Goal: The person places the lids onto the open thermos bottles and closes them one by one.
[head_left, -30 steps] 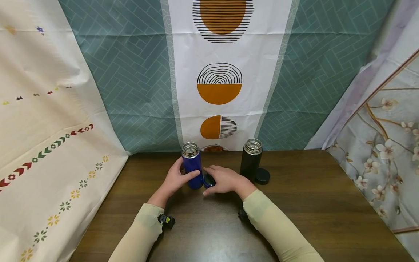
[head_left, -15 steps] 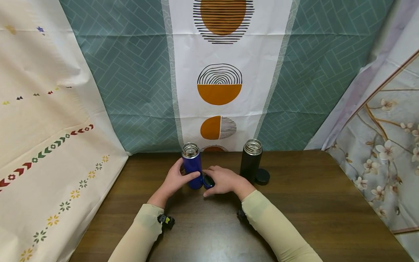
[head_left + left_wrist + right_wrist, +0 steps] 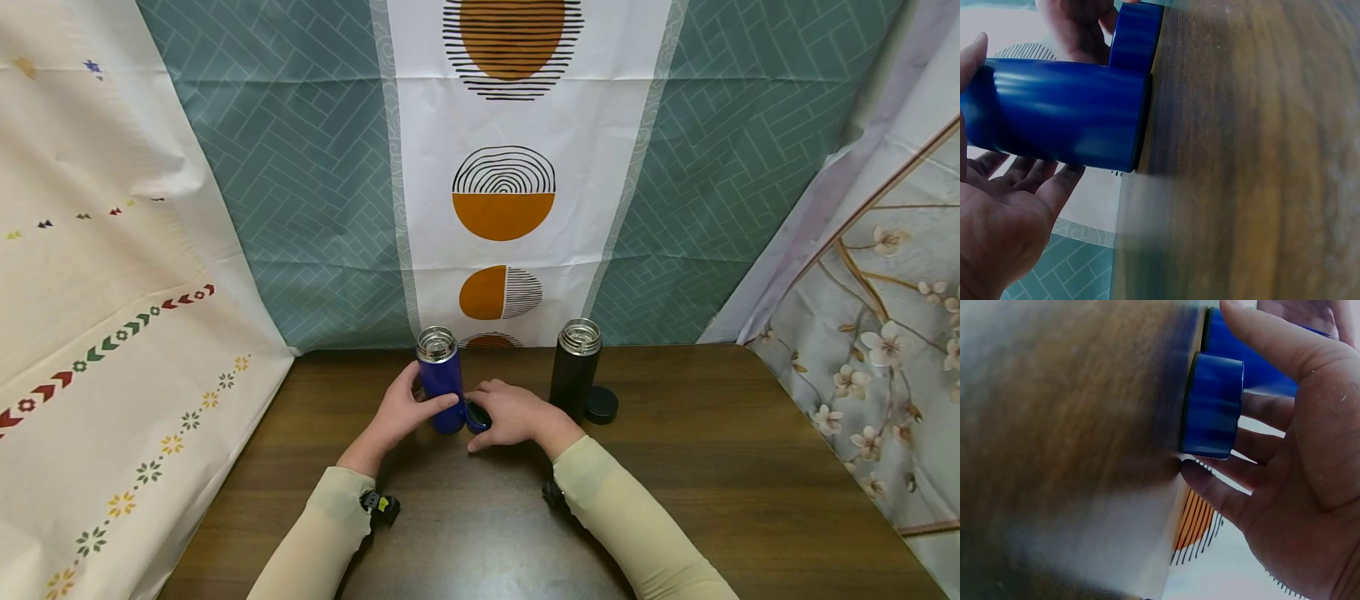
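A blue vacuum bottle (image 3: 441, 387) stands upright and uncapped on the table, its steel neck showing. My left hand (image 3: 401, 408) holds it round the side, thumb in front and fingers behind; the left wrist view shows the fingers (image 3: 1063, 181) along the bottle's side. Right beside the bottle's foot sits its blue lid (image 3: 1213, 406) on the table, dark on top. My right hand (image 3: 510, 412) is spread loosely round this lid, the fingers on its far side and the thumb nearer me. Whether those fingers touch the lid is hard to tell.
A black vacuum bottle (image 3: 574, 375), also uncapped, stands behind my right hand. Its black lid (image 3: 602, 404) lies to its right. The brown wooden table (image 3: 720, 467) ends at a patterned cloth (image 3: 315, 208) at the back, with more cloths at both sides.
Over the last second, the right hand and the blue lid have shifted very slightly towards the bottle. The left hand and both bottles have stayed in place.
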The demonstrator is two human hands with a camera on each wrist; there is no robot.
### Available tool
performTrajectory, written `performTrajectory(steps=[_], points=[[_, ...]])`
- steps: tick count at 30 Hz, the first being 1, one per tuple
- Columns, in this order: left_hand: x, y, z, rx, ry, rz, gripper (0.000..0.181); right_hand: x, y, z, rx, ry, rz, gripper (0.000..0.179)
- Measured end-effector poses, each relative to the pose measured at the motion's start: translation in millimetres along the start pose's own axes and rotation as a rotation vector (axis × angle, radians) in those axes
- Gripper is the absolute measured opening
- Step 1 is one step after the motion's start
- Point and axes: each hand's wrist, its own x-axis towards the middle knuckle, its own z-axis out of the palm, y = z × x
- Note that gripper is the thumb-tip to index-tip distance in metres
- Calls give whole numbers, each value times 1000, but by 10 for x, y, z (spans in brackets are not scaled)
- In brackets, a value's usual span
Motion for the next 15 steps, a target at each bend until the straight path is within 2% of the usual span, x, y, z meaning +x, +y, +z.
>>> performTrajectory(steps=[15], points=[[2, -14, -6, 30, -8, 6, 80, -9, -2, -1, -21, 10, -9, 84]])
